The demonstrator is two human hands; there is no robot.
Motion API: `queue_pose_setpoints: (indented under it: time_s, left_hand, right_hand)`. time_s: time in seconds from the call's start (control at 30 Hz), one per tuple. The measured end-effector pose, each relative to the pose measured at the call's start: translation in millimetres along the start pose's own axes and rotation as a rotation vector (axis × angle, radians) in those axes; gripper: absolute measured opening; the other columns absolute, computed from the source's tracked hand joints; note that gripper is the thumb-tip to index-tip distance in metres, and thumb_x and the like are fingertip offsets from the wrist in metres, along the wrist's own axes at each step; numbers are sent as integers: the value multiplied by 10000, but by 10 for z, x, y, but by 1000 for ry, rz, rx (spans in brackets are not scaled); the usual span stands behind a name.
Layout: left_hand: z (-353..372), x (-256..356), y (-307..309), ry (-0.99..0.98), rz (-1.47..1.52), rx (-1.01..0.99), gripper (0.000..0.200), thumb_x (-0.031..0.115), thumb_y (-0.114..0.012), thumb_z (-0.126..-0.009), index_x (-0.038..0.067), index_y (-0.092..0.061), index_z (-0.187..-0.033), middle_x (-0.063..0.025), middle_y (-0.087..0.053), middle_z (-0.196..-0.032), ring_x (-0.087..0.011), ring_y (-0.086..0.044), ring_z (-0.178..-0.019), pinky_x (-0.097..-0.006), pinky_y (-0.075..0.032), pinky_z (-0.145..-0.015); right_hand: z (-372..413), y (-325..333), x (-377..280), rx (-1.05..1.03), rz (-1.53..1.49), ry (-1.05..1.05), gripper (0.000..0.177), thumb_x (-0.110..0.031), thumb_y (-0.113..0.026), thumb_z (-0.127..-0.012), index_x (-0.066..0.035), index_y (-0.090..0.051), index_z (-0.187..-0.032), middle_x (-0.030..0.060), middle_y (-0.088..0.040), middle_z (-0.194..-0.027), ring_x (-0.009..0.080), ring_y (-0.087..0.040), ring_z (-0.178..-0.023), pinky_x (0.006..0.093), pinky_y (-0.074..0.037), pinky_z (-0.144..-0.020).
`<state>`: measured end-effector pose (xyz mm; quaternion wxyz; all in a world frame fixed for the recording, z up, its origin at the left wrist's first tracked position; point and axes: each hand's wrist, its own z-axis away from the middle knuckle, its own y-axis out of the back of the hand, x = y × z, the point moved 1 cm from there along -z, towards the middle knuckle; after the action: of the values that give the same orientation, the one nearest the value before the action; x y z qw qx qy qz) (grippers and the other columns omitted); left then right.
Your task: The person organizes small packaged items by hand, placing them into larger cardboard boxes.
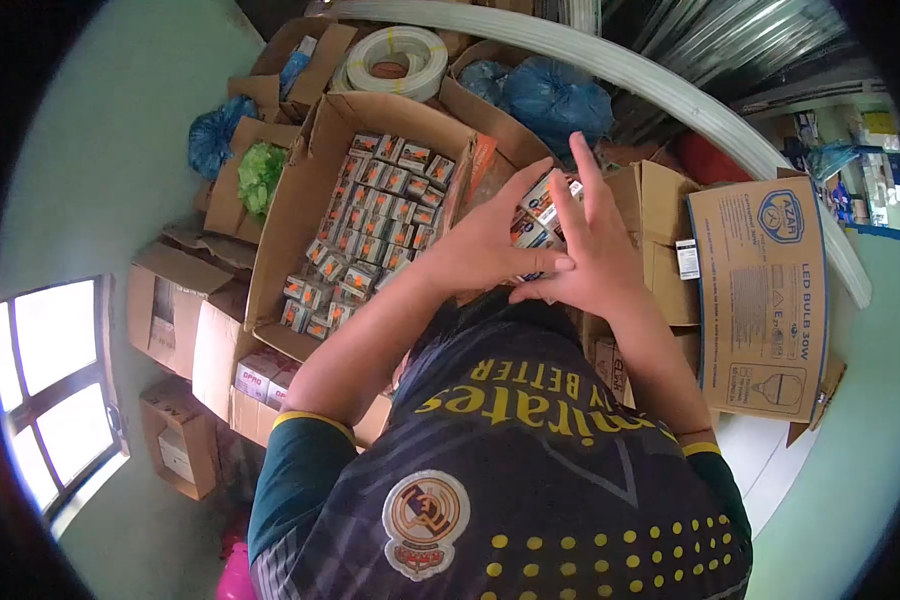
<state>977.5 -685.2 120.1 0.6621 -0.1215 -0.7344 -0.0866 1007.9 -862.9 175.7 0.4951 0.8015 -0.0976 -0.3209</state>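
Several small printed boxes point(539, 203), white with orange and dark blue, are bunched between my two hands in front of my chest. My left hand point(495, 235) curls round them from the left, its thumb reaching across below. From the right, my right hand point(598, 245) presses against them, index finger raised and thumb close to the left thumb. My fingers hide part of the bunch. Just left of my hands, an open cardboard carton point(288, 235) holds many similar small boxes point(375, 215) in uneven rows.
A large LED bulb carton point(765, 300) stands at right, beside an open carton point(667, 240). Blue plastic bags point(555, 95) and a coil of white strip point(398, 62) lie behind. A long white curved strip point(660, 75) arcs overhead. More cartons point(182, 305) stand at left near a window point(60, 390).
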Motion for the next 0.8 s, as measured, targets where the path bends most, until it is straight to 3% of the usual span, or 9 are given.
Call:
queue_pose_setpoints:
  time_s: [0.1,0.2,0.23,0.33,0.43,0.53,0.63,0.73,0.8]
  left_hand:
    - [68,-143,32,51,247,31,1054,234,-896,-786,2,-267,-1599,-210,-536,-1441,-249,-535,-1326,-370,-433,-1109]
    - [147,-172,107,95,241,126,1043,213,-890,-791,0,-264,-1597,-209,-529,-1445,-241,-539,-1319,-361,-435,-1109]
    - [170,-159,134,136,239,114,979,223,-889,-794,-6,-325,-1561,-193,-565,-1394,-231,-562,-1276,-358,-450,-1084]
    - [186,-35,225,251,231,74,801,253,-884,-802,-24,-508,-1453,-144,-672,-1240,-198,-631,-1146,-347,-493,-1011]
    - [190,89,269,215,134,88,747,177,-847,-851,-57,-491,-1465,-123,-673,-1217,-147,-605,-1138,-330,-479,-1018]
    - [204,164,271,158,2,189,763,231,-861,-843,-67,-507,-1449,-129,-680,-1213,-158,-623,-1109,-319,-485,-1002]
    - [174,97,290,112,-131,258,772,282,-875,-821,-68,-542,-1424,-137,-687,-1213,-172,-642,-1075,-320,-499,-978]
    - [208,108,389,257,-331,272,755,302,-883,-800,-44,-582,-1401,-152,-700,-1196,-183,-650,-1069,-333,-512,-962]
    - [238,-62,586,248,-432,383,723,316,-881,-781,-26,-616,-1359,-177,-722,-1147,-237,-687,-1037,-366,-539,-922]
  right_hand:
    - [40,-41,0,-14,-63,-12,1203,-344,-972,-617,-169,-315,-1609,255,-272,-1651,465,-435,-1417,521,-415,-1130]
    - [5,33,-29,-59,-273,-249,1168,-316,-951,-669,-158,-290,-1619,217,-445,-1563,402,-528,-1352,487,-466,-1088]
    - [7,-11,9,16,-281,-284,1023,-276,-922,-724,-134,-384,-1583,186,-579,-1445,364,-610,-1253,440,-515,-1017]
    - [-36,88,83,-102,-339,-334,831,-220,-892,-768,-109,-516,-1501,172,-637,-1368,336,-645,-1197,403,-554,-919]
    - [-131,131,109,-49,-355,-208,711,-182,-874,-788,-97,-592,-1435,154,-666,-1325,303,-655,-1175,372,-565,-851]
    - [-167,85,227,-2,-288,-51,720,-179,-867,-797,-106,-576,-1452,146,-663,-1333,301,-654,-1176,374,-568,-847]
    - [-179,81,223,1,-286,-61,718,-187,-865,-800,-92,-573,-1450,151,-653,-1354,333,-644,-1194,403,-542,-938]
    - [-218,70,176,42,-243,-17,665,-237,-858,-829,-56,-597,-1413,182,-650,-1353,316,-635,-1232,414,-500,-1037]
    - [-163,75,229,69,-251,-18,645,-232,-848,-837,-52,-598,-1403,180,-647,-1351,350,-627,-1231,423,-492,-1044]
